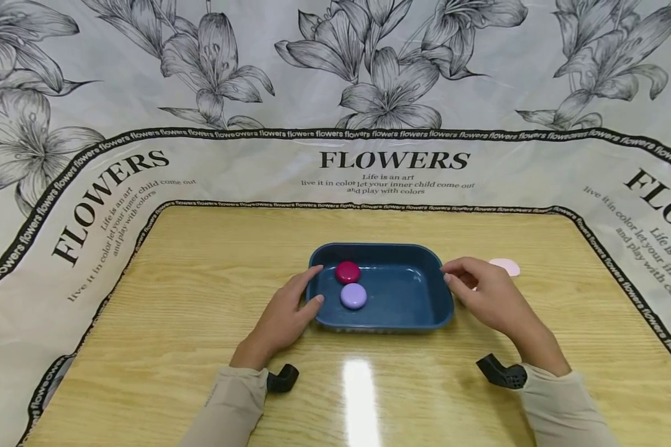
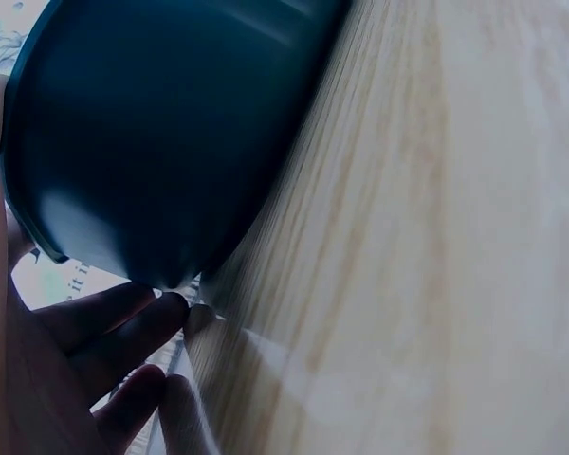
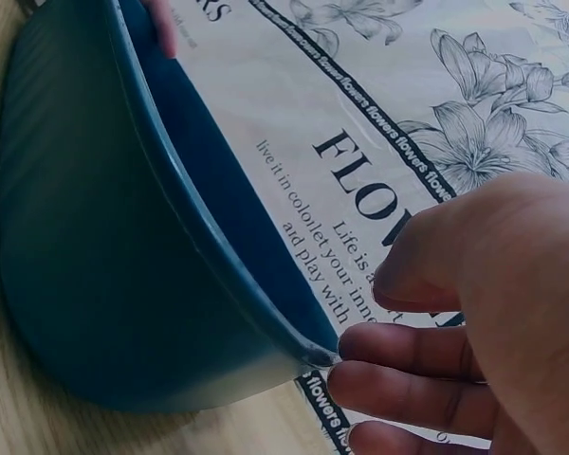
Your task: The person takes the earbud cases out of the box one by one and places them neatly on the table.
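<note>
Desk: Where does the blue container (image 1: 408, 298) sit on your feed?

Operator: I have it upright on the wooden table (image 1: 201, 335), long side toward the person; its left end is at the left hand (image 1: 282, 313), its right end at the right hand (image 1: 492, 288).

Desk: What is the left hand's grip?

Operator: On my head view its thumb and index finger reach over the rim, well apart from each other; the left wrist view gives me other fingers loosely bent by the outside of the end wall; whether they grip the container or merely rest against it, I cannot tell.

Desk: And the right?

Operator: I read that one as loose; its thumb stands away from the fingers, and the fingertips come right up to the rim; touching or just beside, I cannot tell.

Desk: What lies inside?

Operator: A dark red disc (image 1: 348, 272) and a lilac disc (image 1: 353, 296), both in the left half; the lilac one is nearer the person; they lie close together.

Desk: And around it?

Operator: I see a pale pink piece (image 1: 505, 267) beyond the right hand, partly hidden by it; a black fitting (image 1: 283, 379) shows beside the left cuff and a second black fitting (image 1: 500, 372) beside the right; behind the table stands a flower-printed cloth (image 1: 257, 167).
</note>
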### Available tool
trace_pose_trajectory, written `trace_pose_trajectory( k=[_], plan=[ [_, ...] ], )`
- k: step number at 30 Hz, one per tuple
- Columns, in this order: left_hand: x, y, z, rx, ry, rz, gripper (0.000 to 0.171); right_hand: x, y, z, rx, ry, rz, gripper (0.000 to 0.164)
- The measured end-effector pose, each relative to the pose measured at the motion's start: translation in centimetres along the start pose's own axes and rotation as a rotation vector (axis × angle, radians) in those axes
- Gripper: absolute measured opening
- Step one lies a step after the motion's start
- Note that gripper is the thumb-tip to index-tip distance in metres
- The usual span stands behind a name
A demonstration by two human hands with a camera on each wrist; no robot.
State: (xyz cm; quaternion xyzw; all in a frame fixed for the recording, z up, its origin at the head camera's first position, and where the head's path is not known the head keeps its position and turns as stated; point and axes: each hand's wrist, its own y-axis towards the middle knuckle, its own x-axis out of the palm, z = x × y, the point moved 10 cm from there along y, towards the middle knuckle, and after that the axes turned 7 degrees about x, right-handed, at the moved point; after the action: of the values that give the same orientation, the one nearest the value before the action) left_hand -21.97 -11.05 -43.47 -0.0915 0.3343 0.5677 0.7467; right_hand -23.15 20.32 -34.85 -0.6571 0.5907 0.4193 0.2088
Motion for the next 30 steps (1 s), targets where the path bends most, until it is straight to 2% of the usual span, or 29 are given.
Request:
trace_pose_trajectory(
  k=[7,12,20,26,30],
  plan=[
    [0.0,0.2,0.1,0.001,0.002,0.003,0.056,-0.7,0.2,-0.5,-0.013,-0.010,0.030,0.016],
    [0.0,0.2,0.0,-0.011,0.001,0.001,0.055,-0.1,0.7,-1.3,-0.027,0.012,0.014,0.015],
    [0.0,0.0,-0.3,-0.023,0.015,-0.002,0.055,2.5,1.7,-3.1,-0.025,0.030,-0.148,0.021],
    [0.0,0.2,-0.1,-0.009,0.002,0.005,0.055,3.0,2.3,-3.9,-0.013,0.020,-0.219,0.025],
    [0.1,0.0,-0.1,-0.017,0.012,0.001,0.055,3.5,2.8,-4.5,-0.039,0.009,-0.273,0.025]
  ],
)
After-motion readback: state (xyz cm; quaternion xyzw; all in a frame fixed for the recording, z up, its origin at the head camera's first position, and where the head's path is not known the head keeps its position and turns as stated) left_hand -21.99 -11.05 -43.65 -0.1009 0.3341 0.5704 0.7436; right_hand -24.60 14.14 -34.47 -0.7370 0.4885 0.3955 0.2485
